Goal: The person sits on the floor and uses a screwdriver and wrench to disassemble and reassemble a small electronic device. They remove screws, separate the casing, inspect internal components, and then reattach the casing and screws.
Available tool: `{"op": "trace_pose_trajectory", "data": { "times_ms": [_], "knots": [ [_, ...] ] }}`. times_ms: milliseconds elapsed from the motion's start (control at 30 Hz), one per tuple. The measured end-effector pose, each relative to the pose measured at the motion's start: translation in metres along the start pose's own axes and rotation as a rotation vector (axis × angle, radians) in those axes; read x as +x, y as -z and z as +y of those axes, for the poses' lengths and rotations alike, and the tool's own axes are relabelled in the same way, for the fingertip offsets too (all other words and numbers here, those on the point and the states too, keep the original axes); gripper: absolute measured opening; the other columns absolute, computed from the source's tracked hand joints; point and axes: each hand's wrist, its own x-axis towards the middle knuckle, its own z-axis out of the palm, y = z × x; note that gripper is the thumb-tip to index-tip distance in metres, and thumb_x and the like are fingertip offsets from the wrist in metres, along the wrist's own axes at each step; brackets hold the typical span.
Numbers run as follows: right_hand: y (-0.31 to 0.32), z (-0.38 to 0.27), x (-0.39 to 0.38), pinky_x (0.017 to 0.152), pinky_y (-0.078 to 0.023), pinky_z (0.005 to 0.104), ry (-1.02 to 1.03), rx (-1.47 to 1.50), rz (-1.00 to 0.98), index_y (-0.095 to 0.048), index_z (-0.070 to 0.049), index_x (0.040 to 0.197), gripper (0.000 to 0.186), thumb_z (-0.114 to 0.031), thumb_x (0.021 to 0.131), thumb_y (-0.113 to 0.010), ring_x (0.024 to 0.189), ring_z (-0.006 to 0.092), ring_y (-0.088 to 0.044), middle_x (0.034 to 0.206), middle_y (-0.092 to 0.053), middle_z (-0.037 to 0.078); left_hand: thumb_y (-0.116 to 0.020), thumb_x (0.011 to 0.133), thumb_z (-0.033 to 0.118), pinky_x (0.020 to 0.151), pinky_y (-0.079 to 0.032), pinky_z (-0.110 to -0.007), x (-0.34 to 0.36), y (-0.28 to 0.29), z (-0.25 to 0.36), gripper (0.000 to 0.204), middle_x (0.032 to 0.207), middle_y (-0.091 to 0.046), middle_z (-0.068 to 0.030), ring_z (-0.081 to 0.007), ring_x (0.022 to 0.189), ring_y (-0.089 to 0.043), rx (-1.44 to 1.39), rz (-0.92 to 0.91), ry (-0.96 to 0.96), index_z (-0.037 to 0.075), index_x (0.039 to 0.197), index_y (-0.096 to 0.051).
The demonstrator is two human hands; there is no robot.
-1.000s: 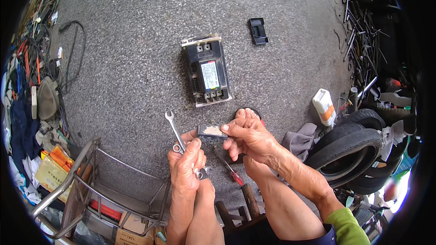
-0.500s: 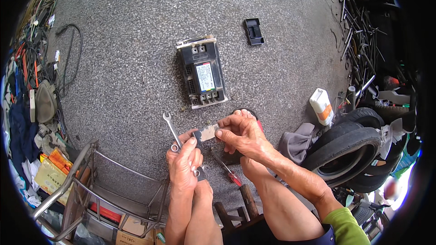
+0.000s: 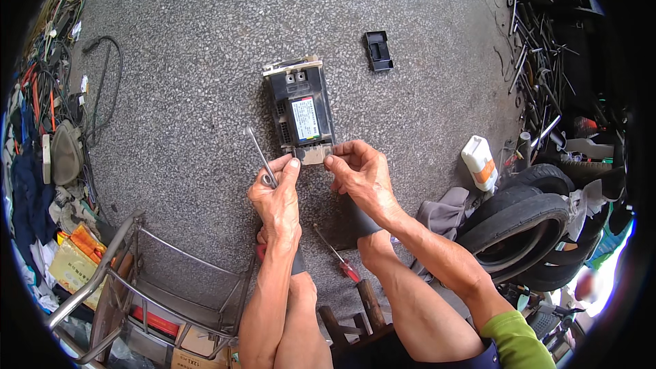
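A black electrical controller box [image 3: 281, 92] with a white label and pale end plates lies on the floor ahead of me. Over its near end is a small flat cover [image 3: 314, 156], dusty beige with darker ends. My left hand [image 3: 275, 198] is closed, its thumb and finger pinching the cover's left end. A metal wrench [image 3: 260, 152] also sticks up out of that hand. The cover's right end is pinched by my right hand [image 3: 362, 174]. Whether the cover is seated on the box cannot be seen.
Farther off at the right lies a black plastic cover [image 3: 380, 53]. A screwdriver [image 3: 350, 270] with a red handle is between my legs. To the right are a white bottle [image 3: 480, 162], a grey cloth [image 3: 444, 212] and tires [image 3: 557, 215]. A metal tube frame [image 3: 123, 246] stands at the left.
Both hands have moved forward together, carrying the cover from in front of my knees to the near end of the box. The wrench moved along in my left hand.
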Motion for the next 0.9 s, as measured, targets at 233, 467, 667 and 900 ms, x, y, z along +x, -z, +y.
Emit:
{"op": "trace_pose_trajectory", "data": {
  "times_ms": [233,467,667,900],
  "knots": [
    [-0.002,-0.001,0.005,0.055,-0.053,0.0254,0.061,-0.108,0.066,-0.059,0.006,0.114,0.030,-0.017,0.096,-0.069,0.062,0.0113,-0.066,0.088,-0.073,0.012,-0.076,0.089,0.006,0.065,-0.041,-0.018,0.004,-0.004,-0.005,0.021,0.076,-0.059,0.0066,-0.0021,0.069,-0.050,0.017,-0.004,-0.026,-0.006,0.104,-0.070],
    [-0.003,-0.007,0.005,0.055,-0.054,0.0258,0.053,-0.184,0.062,-0.061,0.005,0.118,0.032,-0.019,0.097,-0.067,0.065,0.0125,-0.068,0.085,-0.074,0.012,-0.077,0.090,0.011,0.045,-0.027,-0.019,0.007,-0.002,-0.013,0.014,0.066,-0.053,0.0089,0.0007,0.050,-0.039,0.017,-0.020,-0.064,0.000,0.096,-0.070],
    [-0.002,0.003,0.014,0.051,-0.050,0.0289,0.235,-0.177,0.080,-0.068,-0.002,0.116,0.026,-0.018,0.096,-0.067,0.056,0.0129,-0.067,0.070,-0.071,0.010,-0.076,0.090,0.007,0.057,-0.035,-0.018,0.002,-0.006,-0.004,0.011,0.072,-0.056,0.0091,0.0006,0.064,-0.044,0.021,-0.005,0.001,-0.002,0.093,-0.070],
    [0.002,0.007,0.016,0.052,-0.049,0.0319,0.310,-0.307,0.103,-0.071,-0.001,0.111,0.022,-0.015,0.095,-0.066,0.056,0.0139,-0.066,0.067,-0.069,0.011,-0.077,0.089,0.007,0.055,-0.034,-0.018,0.002,-0.007,-0.001,0.013,0.070,-0.054,0.0097,0.0009,0.061,-0.043,0.015,-0.032,-0.034,-0.001,0.093,-0.069]
  ]
}}
